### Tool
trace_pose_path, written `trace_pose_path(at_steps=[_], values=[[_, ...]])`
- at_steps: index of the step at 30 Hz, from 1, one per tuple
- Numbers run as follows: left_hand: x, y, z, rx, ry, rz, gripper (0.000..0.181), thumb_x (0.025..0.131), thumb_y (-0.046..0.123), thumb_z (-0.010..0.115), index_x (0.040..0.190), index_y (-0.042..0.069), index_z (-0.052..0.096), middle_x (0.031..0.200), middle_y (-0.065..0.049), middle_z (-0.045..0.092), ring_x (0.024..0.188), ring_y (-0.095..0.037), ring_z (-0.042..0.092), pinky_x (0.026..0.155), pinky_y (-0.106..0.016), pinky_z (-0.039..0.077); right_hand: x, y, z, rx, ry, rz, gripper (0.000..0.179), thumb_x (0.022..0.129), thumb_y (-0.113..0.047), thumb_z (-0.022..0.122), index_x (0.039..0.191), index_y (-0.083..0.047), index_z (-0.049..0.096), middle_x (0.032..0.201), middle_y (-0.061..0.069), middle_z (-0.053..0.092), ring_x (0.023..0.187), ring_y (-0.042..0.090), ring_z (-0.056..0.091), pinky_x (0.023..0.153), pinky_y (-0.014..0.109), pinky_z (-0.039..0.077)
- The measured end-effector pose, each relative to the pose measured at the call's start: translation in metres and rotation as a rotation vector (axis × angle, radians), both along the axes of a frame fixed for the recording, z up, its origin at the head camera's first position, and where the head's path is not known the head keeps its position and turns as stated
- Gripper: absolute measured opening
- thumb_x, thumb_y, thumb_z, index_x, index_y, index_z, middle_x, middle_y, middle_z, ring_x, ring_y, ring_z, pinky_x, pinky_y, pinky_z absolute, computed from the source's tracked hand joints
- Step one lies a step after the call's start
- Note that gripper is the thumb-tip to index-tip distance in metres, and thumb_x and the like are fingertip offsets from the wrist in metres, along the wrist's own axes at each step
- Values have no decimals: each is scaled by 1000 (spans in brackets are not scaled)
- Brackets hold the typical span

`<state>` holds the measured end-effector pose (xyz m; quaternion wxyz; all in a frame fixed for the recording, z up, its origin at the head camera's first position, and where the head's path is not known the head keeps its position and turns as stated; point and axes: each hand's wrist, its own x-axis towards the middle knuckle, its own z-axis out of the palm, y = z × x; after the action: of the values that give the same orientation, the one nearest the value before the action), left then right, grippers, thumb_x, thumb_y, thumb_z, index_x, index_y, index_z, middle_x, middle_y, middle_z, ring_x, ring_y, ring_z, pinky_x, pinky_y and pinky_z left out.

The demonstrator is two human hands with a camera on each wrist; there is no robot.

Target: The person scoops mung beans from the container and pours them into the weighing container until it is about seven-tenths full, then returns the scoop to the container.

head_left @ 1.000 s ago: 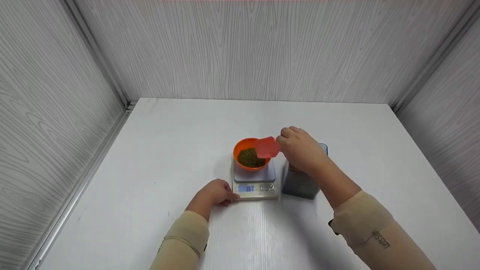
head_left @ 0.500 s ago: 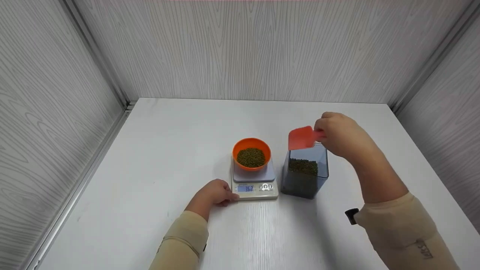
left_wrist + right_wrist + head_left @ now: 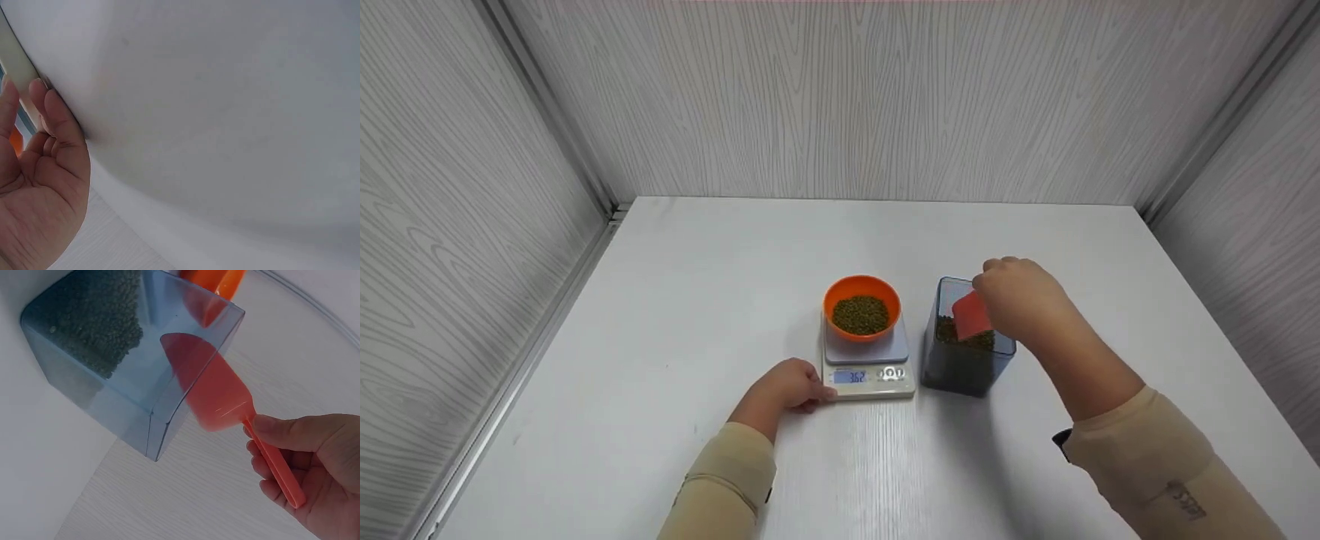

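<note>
My right hand (image 3: 1020, 296) grips the handle of a red scoop (image 3: 219, 396), thumb along its neck. The scoop's blade dips into the mouth of a clear bluish square container (image 3: 960, 375), close over the small green grains (image 3: 107, 320) inside. Left of the container, an orange bowl (image 3: 834, 300) with more green grains (image 3: 861, 315) sits on a kitchen scale (image 3: 877, 391). The scale's display (image 3: 851, 376) appears to read 362. My left hand (image 3: 791, 386) holds the scale's front left corner, thumb on top and fingers curled at its side.
The white table (image 3: 720, 262) carries the scale and the container side by side. Pale wood-grain panels (image 3: 840, 97) rise at the back and on both sides. The container's tall walls stand close to the scale's right edge.
The right hand has drawn the scoop from over the orange bowl to the right, then lowered it into the container. The display went from about 361 to 362. The left hand stays put.
</note>
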<state>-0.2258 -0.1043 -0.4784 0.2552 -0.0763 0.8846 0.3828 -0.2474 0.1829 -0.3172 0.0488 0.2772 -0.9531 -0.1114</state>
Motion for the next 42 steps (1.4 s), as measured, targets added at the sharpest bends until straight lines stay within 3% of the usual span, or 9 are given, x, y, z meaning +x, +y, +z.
trace_pose_path(at_steps=[4,7,12,17,23,31,37,42], values=[[-1,-1,-1,8,-1,-2,25,77,28,74,73,9,58,65,-3,57,60,-14,54,60,-26,45,-2,-7,-9,171,93,33,13,69,-1,74,81,-2,68,75,12,57,73,28,55,69,38,48],[-1,-1,-1,17,1,3,25,77,28,74,73,9,58,65,-3,57,59,-14,53,60,-27,45,-3,-13,-18,280,161,42,6,74,-4,73,75,-3,67,75,10,56,73,25,53,69,35,46],[-1,-2,-1,22,-1,5,26,76,28,74,72,9,57,64,-2,57,59,-14,52,59,-26,44,-5,-21,-35,355,231,39,6,77,-2,69,71,-3,67,72,9,56,69,22,51,68,32,44],[-1,-2,-2,25,-9,14,28,75,29,75,70,9,56,64,-2,56,59,-14,51,58,-25,44,-10,-23,-52,373,206,10,4,77,-5,70,80,-3,70,77,10,60,73,22,52,74,34,45],[-1,-3,-3,28,-13,17,26,75,29,75,73,9,58,65,-2,57,59,-14,52,59,-25,44,-21,-12,-64,392,147,20,3,78,-5,68,79,-3,70,76,9,59,73,23,53,74,34,45],[-1,-1,-1,19,-17,6,26,76,29,74,74,9,59,65,-2,57,60,-14,53,60,-26,44,-27,5,-72,437,152,155,29,66,-12,80,89,-4,65,81,11,57,76,24,55,73,35,46],[-1,-2,-1,12,-11,6,27,76,30,74,73,9,58,65,-2,57,60,-14,52,58,-26,45,-29,10,-73,441,184,256,15,72,-5,74,85,-4,66,76,10,56,71,22,56,70,33,48],[-2,-2,-3,15,-10,0,26,76,29,74,72,9,58,64,-2,57,59,-14,53,58,-26,44,-29,8,-71,475,106,293,12,71,-6,75,81,-4,69,75,7,59,71,21,56,71,32,49]])
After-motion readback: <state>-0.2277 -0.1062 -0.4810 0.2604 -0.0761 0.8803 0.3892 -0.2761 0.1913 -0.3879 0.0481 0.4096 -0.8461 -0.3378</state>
